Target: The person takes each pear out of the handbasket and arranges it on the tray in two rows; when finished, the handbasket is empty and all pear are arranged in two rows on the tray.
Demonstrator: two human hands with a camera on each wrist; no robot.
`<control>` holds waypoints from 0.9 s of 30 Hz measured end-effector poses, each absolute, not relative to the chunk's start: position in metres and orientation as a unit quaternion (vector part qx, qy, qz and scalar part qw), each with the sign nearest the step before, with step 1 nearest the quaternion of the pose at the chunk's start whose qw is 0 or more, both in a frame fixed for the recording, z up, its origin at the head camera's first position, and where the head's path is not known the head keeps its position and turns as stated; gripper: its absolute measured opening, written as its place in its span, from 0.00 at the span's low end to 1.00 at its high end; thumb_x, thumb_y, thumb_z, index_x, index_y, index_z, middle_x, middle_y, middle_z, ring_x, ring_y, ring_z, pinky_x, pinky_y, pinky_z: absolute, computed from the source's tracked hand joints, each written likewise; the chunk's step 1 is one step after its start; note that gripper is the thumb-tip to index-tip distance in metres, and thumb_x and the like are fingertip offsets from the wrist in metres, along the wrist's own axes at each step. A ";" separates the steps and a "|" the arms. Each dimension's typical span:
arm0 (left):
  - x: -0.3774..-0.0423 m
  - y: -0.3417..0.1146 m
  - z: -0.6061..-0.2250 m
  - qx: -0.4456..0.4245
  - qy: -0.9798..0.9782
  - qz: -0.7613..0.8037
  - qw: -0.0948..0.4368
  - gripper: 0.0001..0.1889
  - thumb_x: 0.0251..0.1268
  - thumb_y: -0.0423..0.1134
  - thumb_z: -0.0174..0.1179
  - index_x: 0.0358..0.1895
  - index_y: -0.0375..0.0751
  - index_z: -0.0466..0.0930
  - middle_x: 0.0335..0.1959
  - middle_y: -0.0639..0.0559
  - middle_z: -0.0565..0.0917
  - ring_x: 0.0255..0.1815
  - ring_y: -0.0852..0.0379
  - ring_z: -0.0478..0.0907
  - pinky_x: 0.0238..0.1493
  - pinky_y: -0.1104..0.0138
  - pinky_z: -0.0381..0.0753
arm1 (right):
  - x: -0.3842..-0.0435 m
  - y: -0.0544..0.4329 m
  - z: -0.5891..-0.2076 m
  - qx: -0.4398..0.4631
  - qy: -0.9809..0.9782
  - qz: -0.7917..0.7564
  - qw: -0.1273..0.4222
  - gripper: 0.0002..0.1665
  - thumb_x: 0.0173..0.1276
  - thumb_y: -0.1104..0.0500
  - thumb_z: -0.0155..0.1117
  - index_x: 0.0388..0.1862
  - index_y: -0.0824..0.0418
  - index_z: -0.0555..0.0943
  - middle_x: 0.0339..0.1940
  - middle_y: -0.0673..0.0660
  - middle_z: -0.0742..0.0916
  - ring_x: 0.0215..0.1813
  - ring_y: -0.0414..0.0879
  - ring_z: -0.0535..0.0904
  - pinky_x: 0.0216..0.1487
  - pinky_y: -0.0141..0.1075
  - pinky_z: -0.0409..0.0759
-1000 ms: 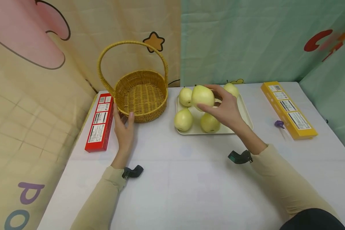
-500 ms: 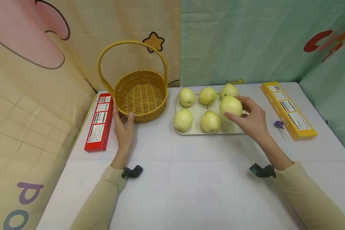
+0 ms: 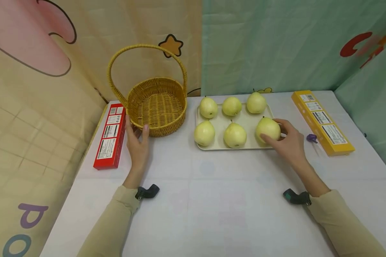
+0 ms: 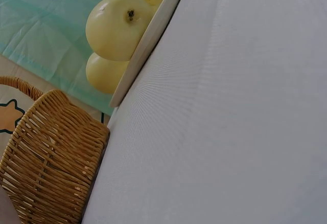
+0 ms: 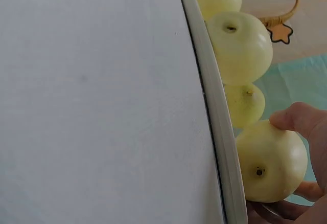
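My right hand (image 3: 288, 142) grips a pale yellow-green pear (image 3: 268, 129) at the front right of a cream tray (image 3: 220, 144). In the right wrist view the thumb lies on one side of this pear (image 5: 271, 157) and fingers curl round the other. Several more pears, such as the front middle one (image 3: 235, 135), sit in two rows on the tray. My left hand (image 3: 137, 148) touches the near left side of a woven wicker basket (image 3: 161, 128), thumb at its rim and the other fingers partly hidden. The basket holds nothing and its tall handle stands up.
Left of the basket lies a red box (image 3: 108, 142). A yellow box (image 3: 323, 123) lies at the right, with a purple-wrapped lollipop (image 3: 312, 138) beside it. Printed curtains (image 3: 267, 46) hang behind the white-covered table (image 3: 206, 207).
My right hand has carried the pear rightward from above the tray's middle and down to its front right corner. The left hand and basket have stayed in place.
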State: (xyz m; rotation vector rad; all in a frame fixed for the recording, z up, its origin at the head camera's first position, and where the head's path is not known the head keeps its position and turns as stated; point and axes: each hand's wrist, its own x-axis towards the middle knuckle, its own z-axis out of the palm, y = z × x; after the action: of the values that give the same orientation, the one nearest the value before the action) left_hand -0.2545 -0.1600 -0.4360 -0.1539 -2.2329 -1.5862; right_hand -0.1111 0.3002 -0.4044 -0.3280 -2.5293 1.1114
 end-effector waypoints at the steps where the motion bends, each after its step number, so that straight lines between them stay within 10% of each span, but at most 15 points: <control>1: -0.254 -0.160 -0.436 -0.056 -0.798 -0.567 0.198 0.44 0.81 0.55 0.57 0.88 0.52 0.42 0.85 0.46 0.59 0.78 0.42 0.67 0.79 0.51 0.67 | -0.111 0.301 -0.405 -0.120 -0.895 0.391 0.178 0.42 0.65 0.46 0.79 0.72 0.62 0.75 0.64 0.69 0.85 0.62 0.63 0.83 0.48 0.20 0.72; 10: -0.256 -0.160 -0.437 -0.054 -0.798 -0.567 0.197 0.43 0.81 0.55 0.56 0.88 0.54 0.42 0.85 0.49 0.58 0.78 0.44 0.67 0.79 0.52 0.67 | -0.110 0.306 -0.406 -0.128 -0.904 0.371 0.169 0.41 0.69 0.46 0.74 0.71 0.69 0.74 0.62 0.74 0.83 0.61 0.69 0.80 0.62 0.62 0.77; 27: -0.254 -0.159 -0.434 -0.047 -0.800 -0.567 0.189 0.43 0.81 0.54 0.56 0.88 0.54 0.40 0.86 0.52 0.55 0.80 0.46 0.64 0.81 0.54 0.64 | -0.106 0.311 -0.401 -0.156 -0.918 0.338 0.135 0.42 0.75 0.42 0.65 0.74 0.70 0.71 0.64 0.73 0.80 0.61 0.64 0.75 0.53 0.46 0.72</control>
State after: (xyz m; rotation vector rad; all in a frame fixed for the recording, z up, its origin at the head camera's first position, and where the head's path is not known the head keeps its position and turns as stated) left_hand -0.2544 -0.1589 -0.4341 -0.1323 -2.2510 -1.5956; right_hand -0.1055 0.3113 -0.4012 -0.4514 -2.6598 0.9794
